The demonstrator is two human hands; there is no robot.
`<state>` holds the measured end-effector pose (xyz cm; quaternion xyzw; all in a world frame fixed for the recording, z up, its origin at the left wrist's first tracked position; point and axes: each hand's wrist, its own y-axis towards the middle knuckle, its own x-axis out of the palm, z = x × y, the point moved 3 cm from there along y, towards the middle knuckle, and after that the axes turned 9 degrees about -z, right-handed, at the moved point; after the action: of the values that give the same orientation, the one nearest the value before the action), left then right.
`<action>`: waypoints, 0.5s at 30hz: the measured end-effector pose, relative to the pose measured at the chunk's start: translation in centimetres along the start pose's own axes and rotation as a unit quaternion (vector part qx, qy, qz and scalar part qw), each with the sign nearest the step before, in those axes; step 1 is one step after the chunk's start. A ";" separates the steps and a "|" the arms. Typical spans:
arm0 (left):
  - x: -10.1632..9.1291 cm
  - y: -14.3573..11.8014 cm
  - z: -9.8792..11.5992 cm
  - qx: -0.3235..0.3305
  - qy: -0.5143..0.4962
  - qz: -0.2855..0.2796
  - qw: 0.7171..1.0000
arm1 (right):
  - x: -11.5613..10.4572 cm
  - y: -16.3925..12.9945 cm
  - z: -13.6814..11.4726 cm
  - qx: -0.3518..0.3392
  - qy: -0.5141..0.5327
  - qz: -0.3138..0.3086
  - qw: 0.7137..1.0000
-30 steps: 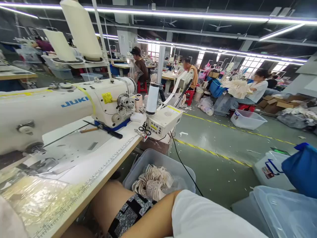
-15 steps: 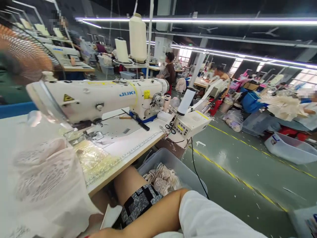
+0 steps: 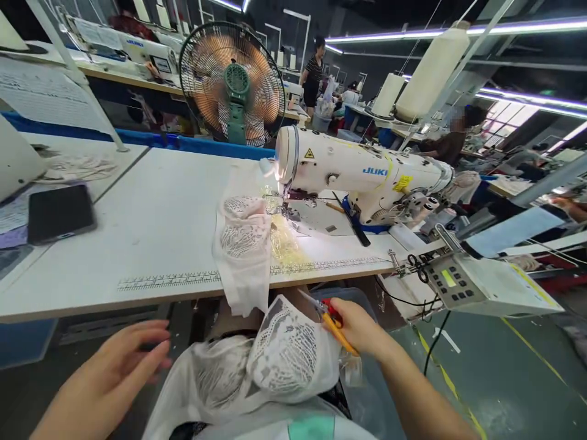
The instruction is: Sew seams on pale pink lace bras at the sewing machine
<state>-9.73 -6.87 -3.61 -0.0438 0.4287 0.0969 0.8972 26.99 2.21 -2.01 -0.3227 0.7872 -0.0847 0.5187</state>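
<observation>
My right hand (image 3: 360, 327) holds small thread snips (image 3: 326, 313) with an orange and red handle, just below the table's front edge. A white lace piece (image 3: 284, 354) in a clear plastic bag lies on my lap, touching that hand. My left hand (image 3: 107, 382) hovers at the lower left with fingers spread, holding nothing. Another lace piece (image 3: 243, 241) drapes over the edge of the white sewing table (image 3: 151, 214), next to the needle of the white JUKI sewing machine (image 3: 362, 177).
A black phone (image 3: 59, 214) lies at the table's left. An orange-bladed fan (image 3: 232, 82) stands behind the table. The machine's control box (image 3: 481, 284) juts out at right, with a cable hanging down. Thread cones (image 3: 431, 76) stand above. People work at stations in the background.
The view has swung left from the aisle to the table. My two hands and the lace in my lap have come into sight, the right one with snips.
</observation>
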 end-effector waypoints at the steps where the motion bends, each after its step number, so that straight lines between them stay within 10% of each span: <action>1: 0.3 1.4 1.3 0.016 -0.014 -0.028 0.999 | -0.3 -0.1 0.9 0.040 -0.047 0.009 0.998; 8: -0.3 15.2 11.1 0.144 0.206 -0.112 0.961 | -0.7 -0.7 2.6 0.081 -0.127 0.002 0.989; 15: 1.5 19.4 10.9 0.221 0.260 -0.152 0.928 | -0.1 2.0 -2.8 -0.122 0.103 0.080 0.984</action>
<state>-4.60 14.03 2.13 0.0668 0.6458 -0.1526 0.7451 23.77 3.27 -1.64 -0.3091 0.8642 0.0213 0.3965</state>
